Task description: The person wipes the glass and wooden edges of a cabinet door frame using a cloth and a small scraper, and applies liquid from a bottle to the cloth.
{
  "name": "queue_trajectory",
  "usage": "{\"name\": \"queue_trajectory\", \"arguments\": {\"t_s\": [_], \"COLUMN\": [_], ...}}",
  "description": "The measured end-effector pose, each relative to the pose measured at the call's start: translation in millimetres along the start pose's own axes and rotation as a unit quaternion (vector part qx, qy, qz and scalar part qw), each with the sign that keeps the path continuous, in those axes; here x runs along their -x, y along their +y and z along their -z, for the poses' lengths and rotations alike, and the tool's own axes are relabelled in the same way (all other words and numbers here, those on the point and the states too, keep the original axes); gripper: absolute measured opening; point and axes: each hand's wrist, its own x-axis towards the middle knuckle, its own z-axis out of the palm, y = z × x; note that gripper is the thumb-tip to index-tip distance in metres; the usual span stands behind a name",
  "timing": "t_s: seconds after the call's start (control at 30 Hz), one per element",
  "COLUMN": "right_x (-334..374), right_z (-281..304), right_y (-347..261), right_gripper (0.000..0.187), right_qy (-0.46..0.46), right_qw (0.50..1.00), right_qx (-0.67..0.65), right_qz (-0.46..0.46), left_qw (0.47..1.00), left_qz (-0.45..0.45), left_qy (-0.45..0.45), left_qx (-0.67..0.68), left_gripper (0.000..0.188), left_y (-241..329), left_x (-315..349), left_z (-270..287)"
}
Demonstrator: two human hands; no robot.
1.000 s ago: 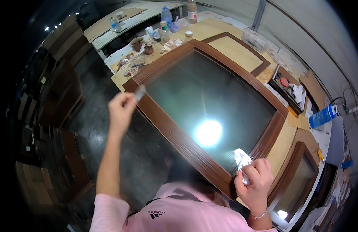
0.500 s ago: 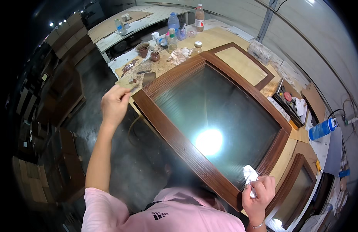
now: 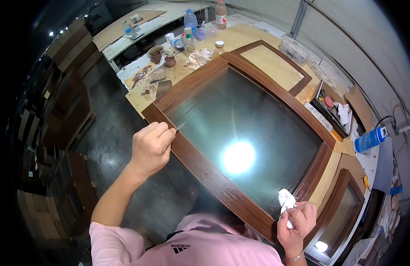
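Note:
A brown wooden framed glass panel (image 3: 205,177) lies tilted across the worktable before me, a bright lamp reflected in its glass. My left hand (image 3: 152,146) is closed over the frame's left side. Its pinched fingers point at the inner edge where wood meets glass; a thin dark tip seems to show there, but I cannot make out what it is. At the near right corner my right hand (image 3: 298,221) is closed round a crumpled white cloth (image 3: 285,201), which rests against the glass corner and frame.
Beyond the panel stand bottles (image 3: 189,42), a brown jar (image 3: 169,61) and a crumpled rag (image 3: 198,58). A smaller frame (image 3: 298,86) lies behind it, another frame (image 3: 342,208) to the right. A toolbox (image 3: 330,108) and blue bottle (image 3: 369,139) sit at far right.
My left hand has come down and right, from above the table by the far left corner to the frame's left side. My right hand and cloth stay at the near corner.

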Motion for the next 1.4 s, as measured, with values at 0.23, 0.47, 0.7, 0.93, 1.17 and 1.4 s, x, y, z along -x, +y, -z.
{"name": "queue_trajectory", "arguments": {"t_s": [0.23,0.47,0.7,0.93,1.17,1.4], "right_x": [-2,-2,-3,-3,-3,1], "right_z": [1,0,2,2,1,2], "right_y": [-1,0,0,3,5,10], "right_gripper": [0.019,0.017,0.016,0.015,0.018,0.019], "right_qy": [0.0,0.004,0.007,0.01,0.016,0.023], "right_qw": [1.0,1.0,1.0,1.0,0.999,0.999], "right_qx": [-0.007,-0.008,-0.008,-0.012,-0.03,-0.038], "right_qz": [0.002,0.01,0.017,0.023,0.028,0.025], "left_qw": [1.0,0.996,0.999,0.991,0.973,0.99], "left_qz": [-0.014,-0.034,-0.011,-0.106,-0.132,-0.023], "left_qy": [-0.01,-0.003,-0.002,0.008,-0.049,0.004], "left_qx": [0.026,0.08,0.034,0.085,0.184,0.139], "left_gripper": [0.007,0.014,0.013,0.006,0.017,0.015], "left_y": [18,27,30,93,151,121], "left_x": [0,6,5,10,32,10], "left_z": [6,3,4,3,5,-7]}}
